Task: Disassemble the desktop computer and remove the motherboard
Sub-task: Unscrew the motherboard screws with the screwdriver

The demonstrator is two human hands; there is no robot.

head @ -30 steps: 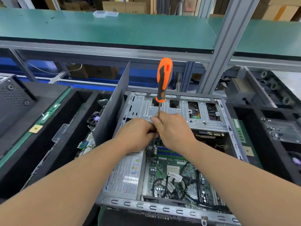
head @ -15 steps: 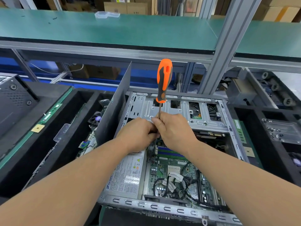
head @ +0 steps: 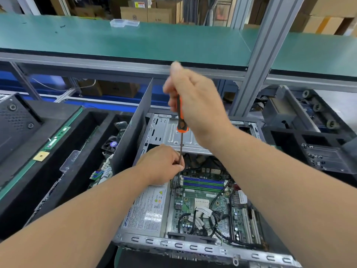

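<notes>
Right hand: the right hand [head: 195,101] wraps the orange-and-black handle of an upright screwdriver [head: 181,132], fingers curled round it, slightly blurred.
Left hand: the left hand [head: 162,165] pinches the screwdriver's thin metal shaft low down, at the 6 o'clock end of the tool.
Computer case: the open desktop case [head: 193,246] lies flat on the surface, side panel off.
Motherboard: the green motherboard [head: 202,206] sits inside the case, at 5 o'clock from the left hand, black cables across it.
Power supply: a grey labelled power supply [head: 146,209] lies at 9 o'clock of the board.
Foam tray: a black foam tray [head: 63,151] holds parts at 9 o'clock of the case.
</notes>
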